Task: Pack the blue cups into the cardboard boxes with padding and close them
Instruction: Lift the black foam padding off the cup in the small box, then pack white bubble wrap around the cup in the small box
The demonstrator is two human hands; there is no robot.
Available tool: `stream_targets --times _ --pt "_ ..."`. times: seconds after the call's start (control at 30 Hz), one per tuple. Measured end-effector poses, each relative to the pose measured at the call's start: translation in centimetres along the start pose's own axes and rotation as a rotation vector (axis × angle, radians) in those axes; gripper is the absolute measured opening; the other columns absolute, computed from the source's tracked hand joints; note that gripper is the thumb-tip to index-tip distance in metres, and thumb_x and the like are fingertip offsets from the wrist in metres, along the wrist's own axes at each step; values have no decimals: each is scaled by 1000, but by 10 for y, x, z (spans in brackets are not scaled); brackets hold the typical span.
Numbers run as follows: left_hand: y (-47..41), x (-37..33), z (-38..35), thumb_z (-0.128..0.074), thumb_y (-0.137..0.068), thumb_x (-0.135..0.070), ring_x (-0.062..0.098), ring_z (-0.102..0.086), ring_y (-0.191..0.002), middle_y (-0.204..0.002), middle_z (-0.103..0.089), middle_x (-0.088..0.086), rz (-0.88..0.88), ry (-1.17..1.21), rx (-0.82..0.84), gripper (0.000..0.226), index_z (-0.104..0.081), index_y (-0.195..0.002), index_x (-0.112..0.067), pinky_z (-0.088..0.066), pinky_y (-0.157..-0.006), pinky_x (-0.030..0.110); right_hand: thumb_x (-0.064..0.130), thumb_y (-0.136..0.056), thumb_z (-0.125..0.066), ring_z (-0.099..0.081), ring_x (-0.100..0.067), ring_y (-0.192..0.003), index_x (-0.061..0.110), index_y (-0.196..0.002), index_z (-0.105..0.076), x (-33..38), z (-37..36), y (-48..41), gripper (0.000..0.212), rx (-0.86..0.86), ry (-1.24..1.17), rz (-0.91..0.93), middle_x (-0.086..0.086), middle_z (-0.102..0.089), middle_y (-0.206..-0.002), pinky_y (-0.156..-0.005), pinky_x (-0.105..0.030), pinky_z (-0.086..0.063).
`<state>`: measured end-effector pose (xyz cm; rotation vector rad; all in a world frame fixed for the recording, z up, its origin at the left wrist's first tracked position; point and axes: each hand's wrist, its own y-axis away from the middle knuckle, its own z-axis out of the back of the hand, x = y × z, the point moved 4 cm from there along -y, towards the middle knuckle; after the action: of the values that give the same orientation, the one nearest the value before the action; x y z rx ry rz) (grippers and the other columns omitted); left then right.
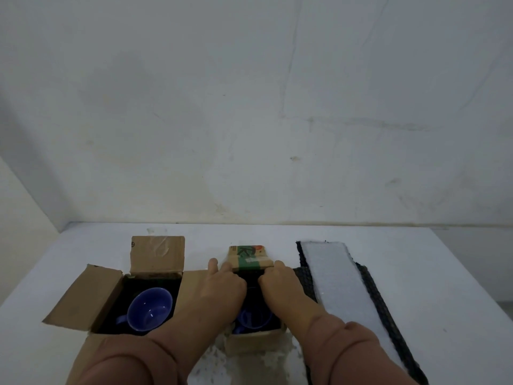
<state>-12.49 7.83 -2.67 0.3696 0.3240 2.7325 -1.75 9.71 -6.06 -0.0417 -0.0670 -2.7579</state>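
Observation:
Two cardboard boxes stand on the white table. The left box is open, its flaps spread, and a blue cup lies in it on dark padding. The middle box holds a second blue cup, partly hidden by my arms. My left hand and my right hand both reach over this box to its far flap, which has green tape. Their fingers curl at the flap's near edge.
A long strip of white foam lies on dark mesh padding to the right of the middle box. The table meets a white wall at the back. Its right edge runs past the padding.

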Motion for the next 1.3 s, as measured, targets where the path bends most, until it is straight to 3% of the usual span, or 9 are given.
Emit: stream_targets --times 0.3,0.43,0.57,0.7,0.8,0.93,1.07,1.2,1.3 --pt "2 5 -11 -56 -88 -20 27 -35 -125 -117 -61 2 -11 48 -80 26 -59 -113 -21 -14 -109 52 14 -19 -88 -53 -17 -43 23 -39 -58 -11 -4 -2 37 -31 46 12 3 -52 -40 -44 -18 -19" --pt "6 7 -11 -55 -88 -20 28 -37 -122 -115 -59 2 -29 69 -109 22 -59 -110 -20 -18 -107 48 4 -78 -58 -52 -32 -97 6 -97 -69 -15 -2 -1 22 11 35 -5 -15 -66 -98 -70 -33 -41" --pt "8 5 -10 -55 -88 -21 28 -36 -123 -115 -59 2 -37 62 -117 23 -59 -111 -20 -15 -109 49 5 -83 -49 -50 -34 -102 2 -104 -68 -18 -9 7 29 51 -47 -10 -17 -62 -108 -80 -37 -40" --pt "9 3 -4 -56 -87 -20 27 -36 -124 -115 -60 1 -24 98 -92 24 -58 -111 -21 -8 -113 53 13 -85 -49 -54 -29 -104 12 -107 -70 -26 4 16 31 -52 -311 -68 -6 -67 -115 -84 -30 -39" --pt "8 -10 3 -55 -85 -22 25 -39 -122 -121 -56 -1 -14 218 -119 32 -53 -117 -23 -14 -112 48 12 -88 -53 -57 -15 -101 12 -103 -72 -60 27 41 24 -288 -655 -309 -2 -68 -110 -85 -18 -38" --pt "1 -63 18 -42 -93 -18 22 -45 -114 -126 -54 -1 -153 540 -252 33 -56 -122 -23 -33 -95 33 12 -90 -50 -58 -16 -105 14 -107 -68 -121 10 90 24 -158 -675 -638 -4 -64 -117 -76 -15 -35" --pt "-2 -132 26 -41 -95 -10 18 -50 -117 -128 -54 4 -188 1029 -74 32 -59 -121 -15 -40 -98 24 9 -86 -50 -53 -24 -116 15 -117 -63 -154 -31 139 34 92 -490 -766 -10 -53 -127 -93 -22 -40" --pt "-20 -180 -5 -45 -93 -9 22 -49 -119 -137 -47 6 89 1387 285 42 -46 -135 -11 -41 -95 24 17 -89 -39 -52 -26 -111 19 -118 -59 -156 -48 161 36 129 -317 -731 -9 -55 -122 -89 -27 -43" --pt "-38 -192 -23 -45 -92 -1 21 -52 -79 -98 -56 12 414 1687 423 29 -55 -119 2 -42 -62 24 17 -92 -36 -43 -24 -117 23 -127 -52 -150 -52 165 38 114 -313 -667 -6 -47 -130 -92 -26 -37"
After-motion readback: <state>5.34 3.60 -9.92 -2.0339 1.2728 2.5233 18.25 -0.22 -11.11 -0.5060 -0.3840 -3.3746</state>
